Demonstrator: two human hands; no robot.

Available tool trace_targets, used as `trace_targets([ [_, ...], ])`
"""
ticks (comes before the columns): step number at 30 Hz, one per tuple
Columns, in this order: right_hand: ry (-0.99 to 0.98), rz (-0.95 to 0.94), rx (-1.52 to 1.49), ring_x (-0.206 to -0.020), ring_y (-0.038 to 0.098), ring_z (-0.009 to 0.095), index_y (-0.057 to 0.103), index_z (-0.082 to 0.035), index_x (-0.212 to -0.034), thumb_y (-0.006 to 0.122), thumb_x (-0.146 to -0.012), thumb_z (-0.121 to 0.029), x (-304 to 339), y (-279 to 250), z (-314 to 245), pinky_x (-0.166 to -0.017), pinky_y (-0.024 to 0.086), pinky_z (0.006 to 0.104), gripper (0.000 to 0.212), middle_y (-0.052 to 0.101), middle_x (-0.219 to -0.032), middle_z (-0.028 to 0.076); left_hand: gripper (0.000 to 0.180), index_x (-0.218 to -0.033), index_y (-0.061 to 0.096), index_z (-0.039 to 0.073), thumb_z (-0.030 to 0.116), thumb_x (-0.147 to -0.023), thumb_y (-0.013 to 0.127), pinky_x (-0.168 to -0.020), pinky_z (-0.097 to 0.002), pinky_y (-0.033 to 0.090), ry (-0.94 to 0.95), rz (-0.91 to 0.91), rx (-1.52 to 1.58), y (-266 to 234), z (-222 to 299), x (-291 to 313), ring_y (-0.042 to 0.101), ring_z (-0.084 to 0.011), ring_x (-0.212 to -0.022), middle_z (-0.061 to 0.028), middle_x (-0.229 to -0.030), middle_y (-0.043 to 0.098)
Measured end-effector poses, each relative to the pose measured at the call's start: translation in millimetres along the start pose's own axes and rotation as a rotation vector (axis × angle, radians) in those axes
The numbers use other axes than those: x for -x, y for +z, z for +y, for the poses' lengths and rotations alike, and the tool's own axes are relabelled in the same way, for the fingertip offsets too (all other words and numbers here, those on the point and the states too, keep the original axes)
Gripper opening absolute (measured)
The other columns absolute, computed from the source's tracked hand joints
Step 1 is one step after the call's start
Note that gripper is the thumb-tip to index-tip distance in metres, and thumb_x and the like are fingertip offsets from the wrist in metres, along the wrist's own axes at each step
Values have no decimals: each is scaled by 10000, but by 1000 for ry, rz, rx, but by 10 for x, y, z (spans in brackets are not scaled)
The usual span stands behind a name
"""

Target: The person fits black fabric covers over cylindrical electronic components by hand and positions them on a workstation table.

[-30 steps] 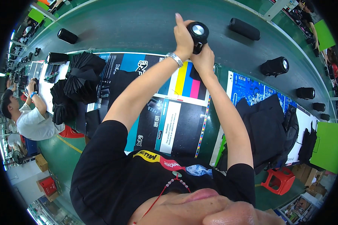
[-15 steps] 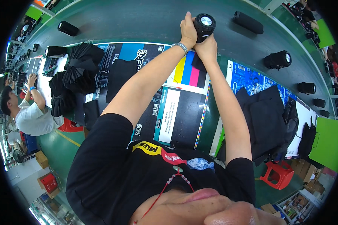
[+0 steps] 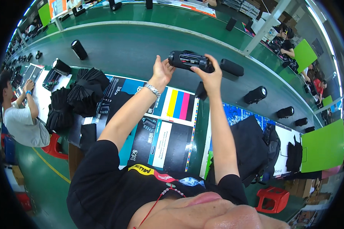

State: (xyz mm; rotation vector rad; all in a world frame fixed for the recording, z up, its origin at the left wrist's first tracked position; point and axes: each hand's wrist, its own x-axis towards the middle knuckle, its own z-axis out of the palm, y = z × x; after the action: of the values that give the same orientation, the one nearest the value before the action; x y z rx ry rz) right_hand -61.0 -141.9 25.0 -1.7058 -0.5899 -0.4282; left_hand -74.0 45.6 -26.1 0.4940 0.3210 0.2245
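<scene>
Above the dark conveyor belt (image 3: 114, 53), a black cylindrical portable speaker (image 3: 185, 60) lies sideways, with a panel on its side facing me. My right hand (image 3: 211, 78) grips its right end, thumb in front and fingers over the back. At the left end is my left hand (image 3: 162, 71), open with fingers stretched up; whether its fingertips touch the speaker I cannot tell. Below my right wrist, a small black piece (image 3: 201, 91) sits at the edge of the table. Printed sheets with colour bars (image 3: 177, 105) cover the tabletop under my forearms.
Several speakers stand or lie along the belt, including one at left (image 3: 79, 49) and one at right (image 3: 255, 94). Gathered black fabric bags (image 3: 88, 89) lie left; a black fabric stack (image 3: 239, 143) lies right. A co-worker (image 3: 23, 114) sits at left. A red stool (image 3: 272, 199) stands lower right.
The speaker has turned from end-on to sideways and shifted left. My left hand has let go and opened; my right hand holds its right end. The whole view has tilted up.
</scene>
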Motion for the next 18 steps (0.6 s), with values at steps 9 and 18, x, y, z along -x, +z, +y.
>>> trace_targets([
  [9, -316, -741, 231, -1249, 477, 262, 595, -96, -1211, 766, -601, 0, -270, 236, 118, -1047, 371, 350, 640, 534, -1300, 102, 354, -1229, 575, 67, 295, -966, 510, -868, -284, 412, 285, -291, -729, 99, 446, 224, 561, -120, -994, -57, -1179, 625],
  [18, 55, 51, 16, -1301, 392, 359, 438, -14, -1354, 862, -634, -283, 155, 429, 431, -1051, 352, 391, 877, 307, -1432, 245, 393, -1196, 642, 123, 399, -931, 553, -790, -202, 432, -121, -456, -1223, 269, 236, -413, 544, -53, -942, 7, -1085, 639],
])
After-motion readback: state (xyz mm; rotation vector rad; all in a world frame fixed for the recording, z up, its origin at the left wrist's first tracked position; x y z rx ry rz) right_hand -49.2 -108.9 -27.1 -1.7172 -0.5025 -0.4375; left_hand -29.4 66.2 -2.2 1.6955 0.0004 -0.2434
